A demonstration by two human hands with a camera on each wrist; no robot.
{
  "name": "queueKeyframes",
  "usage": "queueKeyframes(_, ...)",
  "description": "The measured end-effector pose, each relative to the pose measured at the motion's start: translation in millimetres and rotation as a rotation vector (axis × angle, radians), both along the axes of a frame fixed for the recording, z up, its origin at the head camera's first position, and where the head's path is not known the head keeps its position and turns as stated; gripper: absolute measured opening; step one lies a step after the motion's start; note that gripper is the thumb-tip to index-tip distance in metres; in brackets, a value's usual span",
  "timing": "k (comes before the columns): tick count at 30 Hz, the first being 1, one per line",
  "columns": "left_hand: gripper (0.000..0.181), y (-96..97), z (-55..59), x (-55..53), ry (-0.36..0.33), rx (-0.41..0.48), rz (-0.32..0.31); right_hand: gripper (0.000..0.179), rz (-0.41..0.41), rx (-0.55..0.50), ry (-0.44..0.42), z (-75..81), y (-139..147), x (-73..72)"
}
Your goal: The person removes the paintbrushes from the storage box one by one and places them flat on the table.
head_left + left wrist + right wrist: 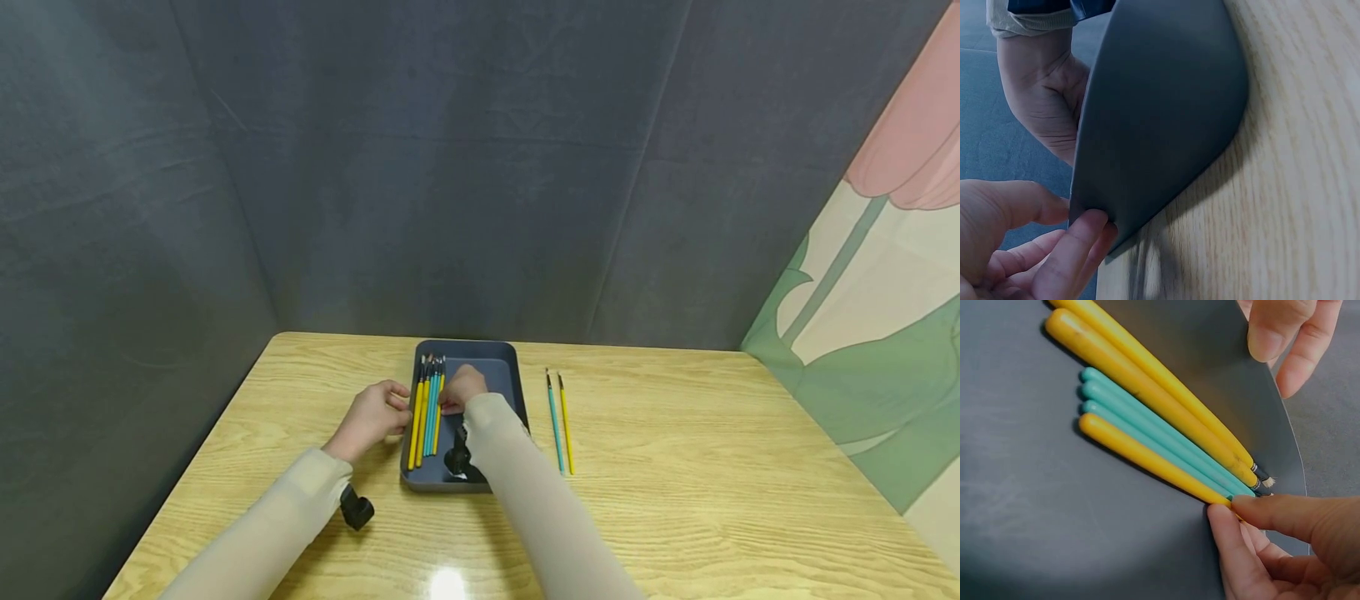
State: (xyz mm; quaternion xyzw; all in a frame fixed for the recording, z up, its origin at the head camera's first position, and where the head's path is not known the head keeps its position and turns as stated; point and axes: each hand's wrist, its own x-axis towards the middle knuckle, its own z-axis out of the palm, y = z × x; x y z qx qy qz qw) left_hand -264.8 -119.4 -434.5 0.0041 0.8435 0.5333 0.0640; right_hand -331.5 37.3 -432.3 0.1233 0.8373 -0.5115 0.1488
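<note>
A dark grey tray (491, 353) holds a row of yellow and teal paintbrushes along its left side, bristles toward the far end. My right hand (462, 389) is inside the tray, where thumb and fingers pinch the rightmost yellow paintbrush (1141, 456) near its bristle end. Beside it lie several teal paintbrushes (1160, 428), with thicker yellow paintbrushes (1147, 400) beyond them. At the tray's left edge, my left hand (378, 412) grips the rim between thumb and fingers; in the left wrist view its fingertips press the outer wall (1160, 94).
Right of the tray, a teal paintbrush (555, 421) and a yellow paintbrush (566, 425) lie side by side on the wooden table (697, 467). A dark curtain (450, 183) hangs behind the table, and a floral cloth (885, 333) hangs at the right.
</note>
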Motion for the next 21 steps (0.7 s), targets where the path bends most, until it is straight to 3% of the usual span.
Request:
queueKeyframes(10, 0.037, -1.0, 0.2, -1.1, -0.003, -0.009, 0.009, 0.014, 0.001, 0.052, -0.003, -1.2, -3.8, -3.7)
queueKeyframes(21, 0.037, -2.7, 0.7, -0.2, 0.001, -0.008, 0.011, 0.013, -0.013, 0.043, -0.010, -0.3, -5.4, -3.2)
